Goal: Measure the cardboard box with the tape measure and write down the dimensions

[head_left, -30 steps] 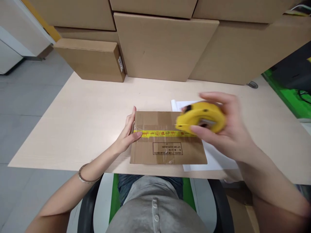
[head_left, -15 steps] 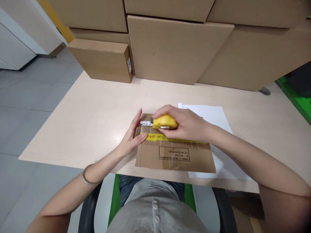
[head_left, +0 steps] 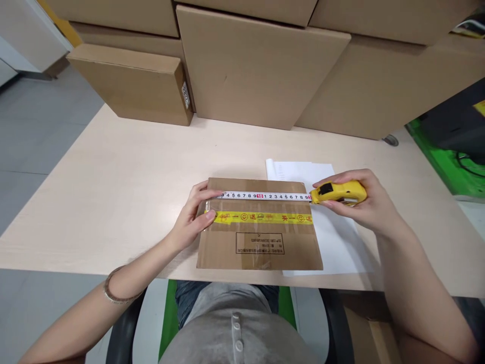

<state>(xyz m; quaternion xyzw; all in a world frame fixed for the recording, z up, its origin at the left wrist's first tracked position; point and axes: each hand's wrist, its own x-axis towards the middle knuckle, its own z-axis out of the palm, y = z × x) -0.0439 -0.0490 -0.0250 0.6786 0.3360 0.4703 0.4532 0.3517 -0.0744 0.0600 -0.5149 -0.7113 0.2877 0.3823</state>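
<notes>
A flat cardboard box (head_left: 261, 245) with yellow printed packing tape (head_left: 265, 217) and an upside-down printed label lies in front of me. The white blade (head_left: 273, 196) of a yellow tape measure (head_left: 339, 192) stretches across its upper part. My left hand (head_left: 193, 215) is closed round the box's left edge, thumb on the packing tape and a finger over the blade's end, whose tip is hidden. Just past the box's right edge, my right hand (head_left: 366, 202) is wrapped round the tape measure's case, with the mouth of the case near the edge.
Partly beneath the box are white paper sheets (head_left: 337, 247) on the pale wooden table (head_left: 94, 202). Large cardboard boxes (head_left: 257, 71) form a wall along the back. A smaller carton (head_left: 140, 88) stands at the back left, and a round metal piece (head_left: 390, 140) at the back right.
My right hand has moved right with the tape measure, drawing a long stretch of blade out over the box. A left finger has come down onto the blade's end. The view has shifted slightly.
</notes>
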